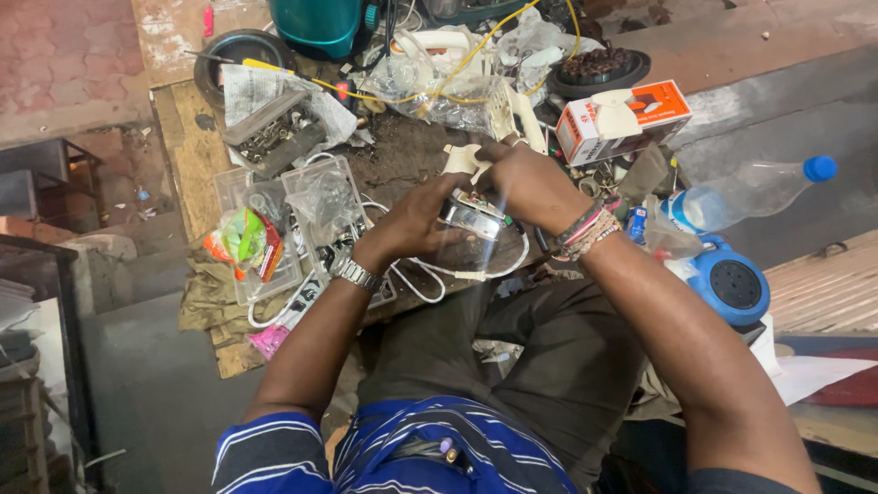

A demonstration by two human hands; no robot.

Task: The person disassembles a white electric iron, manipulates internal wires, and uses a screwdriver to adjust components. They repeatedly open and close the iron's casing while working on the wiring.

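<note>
Hands are working at frame centre: the left hand (416, 224) is gripping a small silvery device (473, 218) while the right hand (526, 183) is pinching at its top. Loose white cable (421, 279) is trailing beneath, and could snag and tug the device onto the cluttered counter (197, 151).

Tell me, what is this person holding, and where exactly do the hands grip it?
Both hands hold a small silvery device: the left hand cups its left end from below, and the right hand covers its top right.
</note>
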